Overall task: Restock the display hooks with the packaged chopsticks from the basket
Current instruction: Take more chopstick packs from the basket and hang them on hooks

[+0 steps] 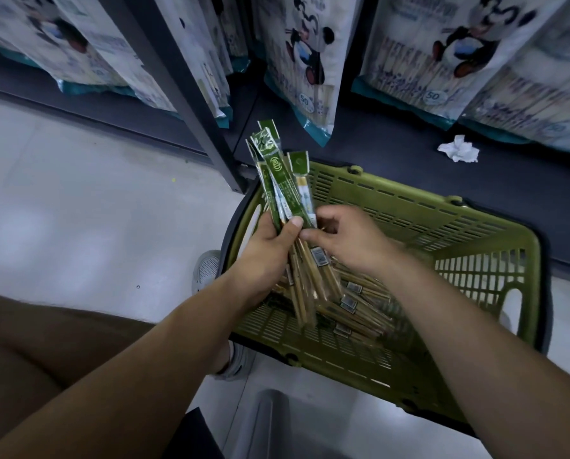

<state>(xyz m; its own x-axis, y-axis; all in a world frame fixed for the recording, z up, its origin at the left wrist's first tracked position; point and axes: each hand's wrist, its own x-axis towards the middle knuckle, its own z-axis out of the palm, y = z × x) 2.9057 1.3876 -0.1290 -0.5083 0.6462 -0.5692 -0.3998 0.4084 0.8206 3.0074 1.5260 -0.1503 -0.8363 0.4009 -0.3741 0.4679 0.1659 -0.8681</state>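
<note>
Left hand [270, 241]: grips chopstick packs [285, 193], thumb across them.
Right hand [346, 241]: fingers curled against same packs; hold unclear.
Packs: long axis away from wrists, green headers [267, 140] farthest, basket [442, 220] beneath.

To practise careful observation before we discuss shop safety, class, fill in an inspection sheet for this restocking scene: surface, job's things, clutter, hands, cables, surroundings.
Surface: pale floor, with the green basket standing against a dark shelf base.
Job's things: bundle of chopstick packs held above the basket; more loose packs lying inside it; display hooks not seen.
Clutter: crumpled tissue on the shelf base.
Hands: left hand grips the bundle; right hand has fingers curled at it, hold blurred.
Cables: nothing seen.
Surroundings: panda bags along the shelf; grey shoe beside the basket.
</note>
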